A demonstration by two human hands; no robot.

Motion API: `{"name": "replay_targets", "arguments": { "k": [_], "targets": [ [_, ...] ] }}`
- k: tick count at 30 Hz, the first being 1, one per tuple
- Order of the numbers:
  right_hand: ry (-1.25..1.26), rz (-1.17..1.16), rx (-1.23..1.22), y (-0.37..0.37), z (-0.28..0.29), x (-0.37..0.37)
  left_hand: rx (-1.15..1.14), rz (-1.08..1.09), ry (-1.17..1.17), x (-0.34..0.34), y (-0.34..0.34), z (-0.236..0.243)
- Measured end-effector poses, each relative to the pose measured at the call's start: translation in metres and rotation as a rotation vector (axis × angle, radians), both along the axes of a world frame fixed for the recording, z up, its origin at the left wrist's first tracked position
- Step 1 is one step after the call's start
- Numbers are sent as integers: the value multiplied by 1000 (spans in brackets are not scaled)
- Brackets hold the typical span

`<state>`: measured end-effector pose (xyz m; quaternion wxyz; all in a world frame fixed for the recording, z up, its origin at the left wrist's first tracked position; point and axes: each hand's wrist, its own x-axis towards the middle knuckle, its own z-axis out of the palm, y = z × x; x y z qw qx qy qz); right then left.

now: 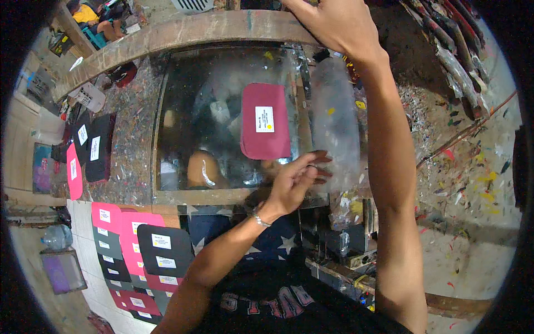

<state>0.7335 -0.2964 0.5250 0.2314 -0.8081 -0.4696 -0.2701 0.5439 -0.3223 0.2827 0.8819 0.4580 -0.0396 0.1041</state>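
A maroon flat piece with rounded corners and a white printed patch lies on a dark glass panel in front of me. My left hand is just below its lower right corner, over the panel's near right edge. Its fingers are stretched out and apart, with nothing in them. My right arm reaches far forward, and my right hand is at the far wooden beam, seemingly against it. The top of the view cuts off its fingers, so what they hold, if anything, is hidden.
Pink, black and grey printed pieces lie in overlapping rows at lower left. More black pieces and a pink one are on the paint-spattered table's left side. Dark rolled lengths stand at upper right. A person sits at far left.
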Motion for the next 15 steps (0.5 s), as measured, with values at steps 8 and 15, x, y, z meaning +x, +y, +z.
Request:
{"name": "replay_targets", "arguments": {
  "k": [8,15],
  "targets": [
    [16,73,75,2,-8,-1,1751,323,223,-34,69,-69],
    [46,35,55,1,-2,-3,1685,209,308,-138,54,-58]
  ]
}}
